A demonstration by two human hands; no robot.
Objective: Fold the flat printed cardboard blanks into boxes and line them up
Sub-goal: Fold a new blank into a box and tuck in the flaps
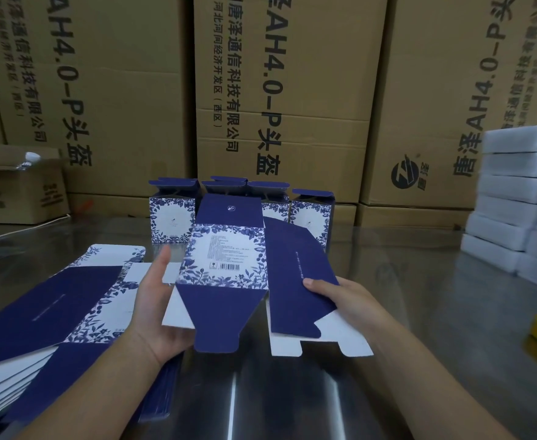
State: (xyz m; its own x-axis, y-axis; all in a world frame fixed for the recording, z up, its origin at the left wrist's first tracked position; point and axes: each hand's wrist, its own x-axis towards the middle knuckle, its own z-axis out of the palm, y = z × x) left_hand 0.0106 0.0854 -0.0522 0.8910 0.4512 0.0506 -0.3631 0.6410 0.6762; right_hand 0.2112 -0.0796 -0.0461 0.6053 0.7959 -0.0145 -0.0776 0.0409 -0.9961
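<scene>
Head view: the blank [226,258] is held up over the counter [292,392] between both hands, its long axis running away from me toward the row of folded boxes [172,217]. Left hand [157,308] holds its left edge, fingers underneath, thumb straight up along the side. Right hand [346,301] pinches the navy side panel [295,281], thumb on top. That panel lies right of the printed face, so I judge the right hand nearer for the next fold. The stack of flat blanks [38,312] sits to the left.
</scene>
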